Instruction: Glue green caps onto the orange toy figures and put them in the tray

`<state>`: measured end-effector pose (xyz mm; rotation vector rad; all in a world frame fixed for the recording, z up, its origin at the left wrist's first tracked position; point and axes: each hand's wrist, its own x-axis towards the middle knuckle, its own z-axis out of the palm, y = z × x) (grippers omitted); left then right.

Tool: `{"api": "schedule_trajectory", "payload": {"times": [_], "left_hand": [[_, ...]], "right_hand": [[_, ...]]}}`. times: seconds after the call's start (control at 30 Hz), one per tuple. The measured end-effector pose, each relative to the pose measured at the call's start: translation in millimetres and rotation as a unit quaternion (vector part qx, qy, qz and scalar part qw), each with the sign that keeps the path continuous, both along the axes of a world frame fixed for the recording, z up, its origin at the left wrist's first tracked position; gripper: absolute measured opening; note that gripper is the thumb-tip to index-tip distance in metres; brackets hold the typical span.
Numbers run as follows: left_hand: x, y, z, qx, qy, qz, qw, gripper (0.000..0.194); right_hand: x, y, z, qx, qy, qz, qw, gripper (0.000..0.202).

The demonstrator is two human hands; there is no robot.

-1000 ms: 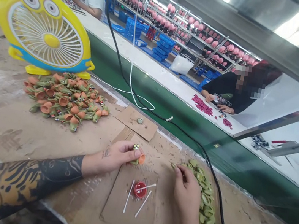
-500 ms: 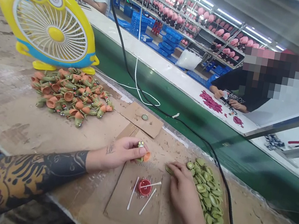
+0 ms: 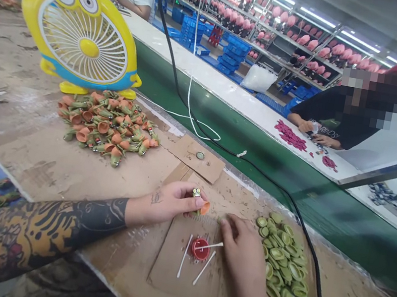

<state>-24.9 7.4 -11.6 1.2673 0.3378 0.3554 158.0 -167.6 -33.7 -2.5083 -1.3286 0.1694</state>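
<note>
My left hand (image 3: 183, 200) pinches a small green figure (image 3: 196, 194) with yellow eyes and an orange cup-shaped part (image 3: 205, 207). To its right, my right hand (image 3: 239, 235) is closed, fingertips together; a bit of green shows at them, mostly hidden. Below the hands lies a cardboard piece (image 3: 178, 263) with a small red pot (image 3: 200, 248). One cotton swab rests across the pot, with a swab (image 3: 184, 258) to its left and another (image 3: 204, 268) to its right. A pile of green oval pieces (image 3: 284, 258) spreads beside my right hand.
Green-and-orange figures (image 3: 106, 124) are heaped before a yellow fan (image 3: 86, 42). A bottle cap (image 3: 200, 155) sits on cardboard. A black cable (image 3: 289, 198) crosses the table's far edge and runs down the right. Two people sit beyond the green partition (image 3: 228, 110); more pieces lie at left.
The view has shifted, moving the scene rightward. My right hand has drawn slightly closer to my left hand, and the green piece at its fingertips is now more hidden.
</note>
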Motion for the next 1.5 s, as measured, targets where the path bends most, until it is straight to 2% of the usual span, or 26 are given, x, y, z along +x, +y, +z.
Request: {"api": "schedule_trajectory", "payload": {"times": [0.13, 0.23, 0.3, 0.4, 0.5, 0.67, 0.83, 1.0, 1.03, 1.07, 1.1, 1.17, 1.23, 1.3, 1.43, 1.5], "left_hand": [[-3, -1, 1.3, 0.027, -0.008, -0.014, 1.0, 0.052], [-3, -2, 3.3, 0.04, -0.008, -0.015, 0.999, 0.052], [-3, -2, 5.1, 0.031, -0.01, -0.012, 0.999, 0.055], [-2, -2, 6.6, 0.024, -0.011, -0.006, 1.0, 0.056], [-2, -2, 5.5, 0.006, -0.01, -0.006, 1.0, 0.056], [0, -2, 2.5, -0.03, -0.031, -0.001, 0.999, 0.054], [0, -4, -0.7, -0.047, -0.058, -0.006, 0.997, 0.049], [1, -7, -8.5, -0.036, -0.07, -0.022, 0.997, 0.046], [1, -7, -9.7, -0.032, -0.072, -0.027, 0.997, 0.046], [1, -7, -10.4, -0.027, -0.071, -0.031, 0.997, 0.045], [0, -7, -10.8, -0.021, -0.069, -0.033, 0.997, 0.044], [-1, -7, -10.8, -0.015, -0.058, -0.033, 0.998, 0.044], [-2, -6, -10.6, -0.025, -0.046, -0.028, 0.998, 0.045], [-3, -5, -10.9, -0.031, -0.041, -0.025, 0.998, 0.048], [-4, -5, -11.6, -0.012, -0.044, -0.035, 0.998, 0.053], [-3, -5, -12.6, -0.012, -0.041, -0.038, 0.998, 0.054]], "right_hand": [[-5, 6, 2.7, -0.018, -0.009, -0.052, 0.998, 0.033], [2, 0, 7.4, -0.03, -0.022, -0.127, 0.991, 0.038], [10, -6, 9.5, -0.024, -0.021, -0.15, 0.988, 0.038], [19, -13, 7.7, 0.01, 0.009, -0.106, 0.994, 0.035], [22, -13, 1.5, 0.042, 0.043, -0.062, 0.996, 0.04], [19, -10, -1.3, 0.118, 0.094, -0.071, 0.986, 0.04], [14, -18, 2.8, 0.243, 0.205, -0.077, 0.945, 0.055], [0, -25, 1.6, 0.346, 0.384, -0.063, 0.854, 0.047], [-1, -25, 1.7, 0.352, 0.396, -0.059, 0.846, 0.046], [-1, -25, 1.9, 0.35, 0.384, -0.056, 0.852, 0.045], [0, -24, 1.8, 0.337, 0.353, -0.05, 0.871, 0.044], [6, -23, 0.7, 0.264, 0.232, -0.031, 0.936, 0.039], [14, -21, -2.5, 0.168, 0.102, -0.009, 0.98, 0.033], [21, -18, -6.7, 0.109, 0.033, 0.014, 0.993, 0.032], [23, -14, -9.1, 0.072, 0.002, 0.049, 0.996, 0.044], [18, -13, -5.3, 0.056, -0.023, 0.037, 0.997, 0.043]]}}
